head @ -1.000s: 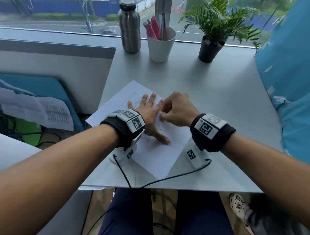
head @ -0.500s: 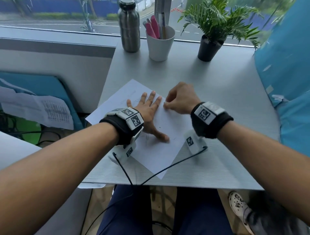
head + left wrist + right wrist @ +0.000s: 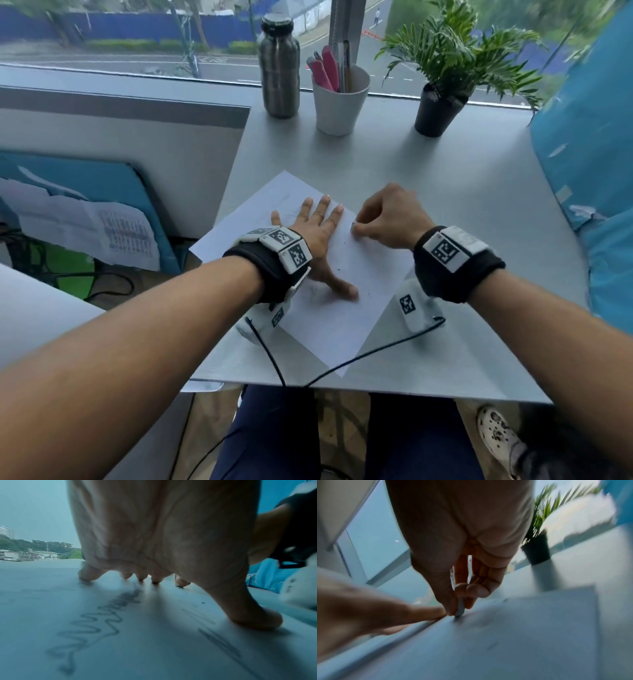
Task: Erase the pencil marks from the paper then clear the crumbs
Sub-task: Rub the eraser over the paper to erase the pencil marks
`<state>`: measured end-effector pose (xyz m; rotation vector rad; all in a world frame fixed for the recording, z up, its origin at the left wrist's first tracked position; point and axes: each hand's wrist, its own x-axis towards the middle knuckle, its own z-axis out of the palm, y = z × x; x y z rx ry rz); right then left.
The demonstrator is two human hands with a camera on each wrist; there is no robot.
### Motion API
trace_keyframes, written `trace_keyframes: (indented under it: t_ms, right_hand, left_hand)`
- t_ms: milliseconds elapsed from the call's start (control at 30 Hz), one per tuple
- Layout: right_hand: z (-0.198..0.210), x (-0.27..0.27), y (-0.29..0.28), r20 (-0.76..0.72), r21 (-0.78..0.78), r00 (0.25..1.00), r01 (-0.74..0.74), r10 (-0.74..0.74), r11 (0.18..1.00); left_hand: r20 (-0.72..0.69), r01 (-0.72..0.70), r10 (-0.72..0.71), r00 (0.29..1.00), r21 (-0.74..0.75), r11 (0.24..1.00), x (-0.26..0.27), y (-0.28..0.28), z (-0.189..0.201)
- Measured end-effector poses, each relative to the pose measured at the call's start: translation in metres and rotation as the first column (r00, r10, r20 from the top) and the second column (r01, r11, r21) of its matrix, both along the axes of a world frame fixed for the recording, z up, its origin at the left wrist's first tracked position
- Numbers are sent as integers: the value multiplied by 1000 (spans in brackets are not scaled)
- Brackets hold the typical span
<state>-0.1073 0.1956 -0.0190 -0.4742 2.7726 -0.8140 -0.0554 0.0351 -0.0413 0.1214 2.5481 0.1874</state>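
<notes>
Right hand [image 3: 390, 219] shifts up-right vs earlier, pinching mostly hidden eraser [image 3: 460, 608]; left hand [image 3: 317, 236] spread flat on paper [image 3: 329, 318]. Cup [image 3: 340, 102] holds pens [image 3: 325, 68].

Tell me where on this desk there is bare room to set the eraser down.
Bare desk lies right of the paper, before the plant and short of the blue cloth. A narrower bare strip runs between paper and cup. Crowded: the paper, under the left hand and right hand, and the window edge by the bottle.
</notes>
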Motion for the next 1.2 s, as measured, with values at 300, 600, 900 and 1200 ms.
trace_keyframes:
  t_ms: [300, 600, 900, 1200]
  right_hand:
    - [1, 9, 8, 3, 5, 999, 36, -36, 999]
    - [4, 14, 6, 23, 5, 999, -33, 33, 999]
    - [5, 3, 5, -57, 37, 998, -18, 20, 999]
    - [3, 14, 3, 44, -19, 998, -48, 49, 999]
  left_hand:
    - [-3, 2, -3, 1000, -21, 1000, 1, 1, 3]
    - [-8, 79, -79, 997, 32, 996, 4, -3, 8]
    - [-35, 243, -241, 970, 140, 960, 7, -41, 12]
    - [52, 304, -303, 952, -29, 952, 4, -33, 17]
